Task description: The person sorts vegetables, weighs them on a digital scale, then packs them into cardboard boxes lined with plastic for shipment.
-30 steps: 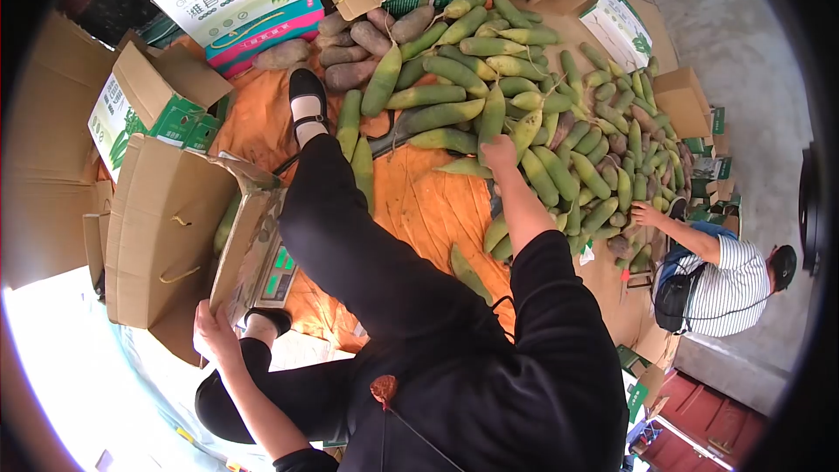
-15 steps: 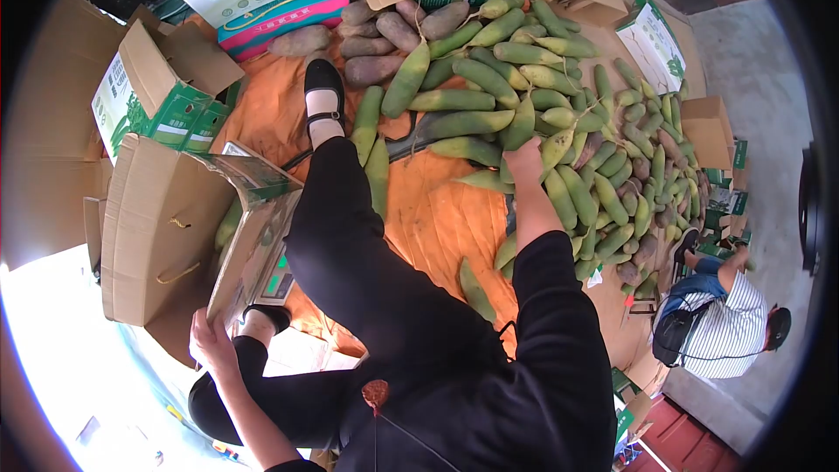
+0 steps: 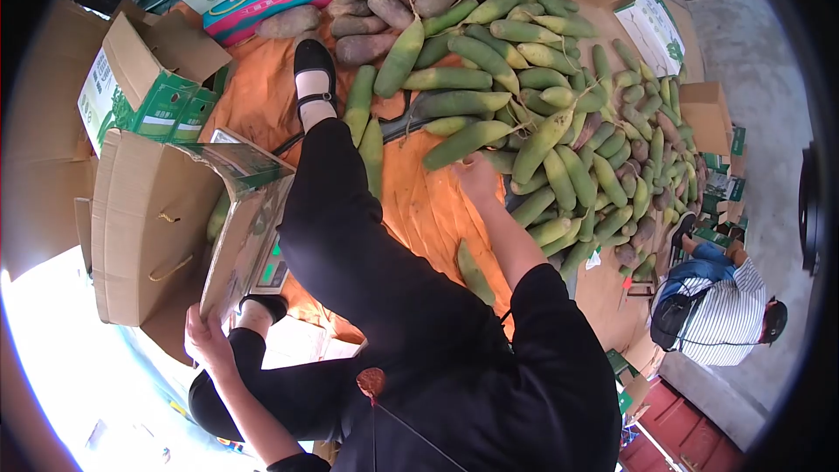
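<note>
My left hand is closed on the edge of an open cardboard box that stands at my left. A green radish shows partly inside that box. At the near edge of the radish pile, my right hand has its fingers closed on a long green radish, held crosswise; the fingertips are partly hidden by it. Just right of it lies another large green radish on the pile. A scale with a green-lit display is partly visible beside the box.
An orange sheet covers the floor, with a loose radish on it. Purplish radishes lie beyond my foot. Printed cartons stand at the left and back. A person in a striped shirt sits at the far right.
My right hand has moved left and slightly toward me, bringing a green radish from upright to crosswise. My left hand keeps its hold on the box. The view has shifted slightly.
</note>
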The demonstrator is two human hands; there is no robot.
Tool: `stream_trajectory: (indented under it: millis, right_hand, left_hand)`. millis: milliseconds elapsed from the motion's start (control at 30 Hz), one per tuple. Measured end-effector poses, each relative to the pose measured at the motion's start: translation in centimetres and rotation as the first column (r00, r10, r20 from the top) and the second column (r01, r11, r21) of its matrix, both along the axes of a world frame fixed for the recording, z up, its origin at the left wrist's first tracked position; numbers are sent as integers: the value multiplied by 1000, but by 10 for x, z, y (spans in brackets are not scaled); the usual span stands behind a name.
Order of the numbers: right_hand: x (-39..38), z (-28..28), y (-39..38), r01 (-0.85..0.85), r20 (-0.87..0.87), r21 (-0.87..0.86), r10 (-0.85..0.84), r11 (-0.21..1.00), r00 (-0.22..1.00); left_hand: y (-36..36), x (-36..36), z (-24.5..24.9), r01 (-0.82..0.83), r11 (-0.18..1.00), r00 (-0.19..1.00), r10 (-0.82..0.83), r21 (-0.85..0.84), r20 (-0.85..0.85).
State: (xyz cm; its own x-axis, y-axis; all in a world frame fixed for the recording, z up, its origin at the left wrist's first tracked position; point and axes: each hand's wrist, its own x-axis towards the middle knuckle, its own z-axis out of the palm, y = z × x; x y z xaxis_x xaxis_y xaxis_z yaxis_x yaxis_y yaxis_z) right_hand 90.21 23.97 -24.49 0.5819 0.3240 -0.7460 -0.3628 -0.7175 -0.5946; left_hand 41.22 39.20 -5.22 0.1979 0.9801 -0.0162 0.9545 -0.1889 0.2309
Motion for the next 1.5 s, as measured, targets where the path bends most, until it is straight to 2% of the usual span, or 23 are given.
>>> stream_trajectory:
  millis: [33, 67, 100, 167, 233, 267, 300, 367, 500, 600, 700, 733, 800, 833, 900, 967, 1033, 1133, 1200, 1233, 1333, 1467, 1500]
  right_hand:
    - [-1, 18, 5, -323, 370, -251, 399, 912, 839]
    - [-3, 25, 8, -457, 544, -571, 732, 682, 411]
    - [0, 23, 8, -464, 541, -571, 736, 677, 408]
    - [18, 12, 10, -431, 630, -740, 755, 515, -179]
    - [39, 0, 15, -412, 535, -827, 763, 383, -364]
    - [47, -3, 17, -468, 438, -844, 841, 263, -318]
    - [52, -5, 20, -530, 328, -837, 899, 135, -289]
    - [57, -8, 22, -606, 264, -793, 929, 56, -260]
    - [54, -13, 21, -532, 186, -847, 930, -13, -318]
    - [46, -8, 20, -529, 177, -849, 935, -12, -306]
    - [33, 32, 33, -566, 193, -818, 976, 101, -105]
    - [31, 47, 38, -561, 197, -822, 973, 99, -117]
    - [29, 75, 47, -632, 398, -696, 916, 341, 55]
    - [29, 90, 54, -630, 403, -699, 914, 339, 44]
    - [30, 124, 74, -711, 685, -484, 726, 510, 54]
    - [21, 168, 104, -793, 786, -308, 610, 526, 99]
    - [-14, 228, 137, -857, 866, -183, 492, 481, 91]
    - [-76, 299, 175, -909, 915, -142, 402, 392, 30]
    - [-115, 324, 196, -965, 957, -165, 270, 205, -106]
    - [-137, 333, 205, -978, 953, -168, 274, 126, -128]
    - [-196, 325, 230, -980, 942, -177, 272, -89, -195]
    - [-276, 287, 249, -903, 855, -364, 303, -228, -421]
    - [-294, 279, 250, -902, 852, -354, 312, -248, -420]
  left_hand:
    - [0, -2, -3, 8, 999, 1000, -8, 39, 5]
    - [0, -4, -6, 16, 997, 1000, -17, 78, 11]
    - [-1, -5, -8, 9, 997, 1000, -10, 76, 7]
    - [-1, -4, -9, 4, 994, 998, -12, 109, 67]
    - [0, 11, 5, -36, 999, 999, 35, 26, 31]
    - [0, 19, 14, -81, 996, 997, 81, -49, -8]
    - [0, 24, 18, -55, 998, 998, 55, -11, -2]
    - [-1, 32, 26, -69, 998, 997, 69, -1, -15]
    - [3, 26, 25, -59, 998, 998, 58, -36, -13]
    - [2, 21, 21, -26, 999, 1000, 25, -21, -15]
    - [3, 20, 23, -18, 1000, 1000, 18, -3, 4]
    - [3, 19, 22, -13, 1000, 1000, 13, -3, 5]
    - [3, 18, 21, -17, 1000, 1000, 17, 3, 15]
    - [3, 18, 21, -7, 1000, 1000, 7, 17, 12]
    - [2, 17, 21, -3, 1000, 1000, 4, 20, -9]
    - [1, 15, 17, 2, 1000, 1000, -1, 18, -31]
    - [0, 15, 18, 20, 999, 998, -18, 32, -53]
    - [-2, 11, 14, 40, 997, 996, -35, 61, -82]
    - [-2, 12, 15, 46, 992, 997, -38, 113, -72]
    - [-2, 12, 14, 51, 993, 997, -44, 108, -67]
    - [-3, 11, 14, 72, 992, 996, -66, 102, -64]
    - [-1, 10, 14, 50, 998, 995, -46, 42, -94]
    - [-1, 10, 14, 46, 998, 993, -41, 40, -114]
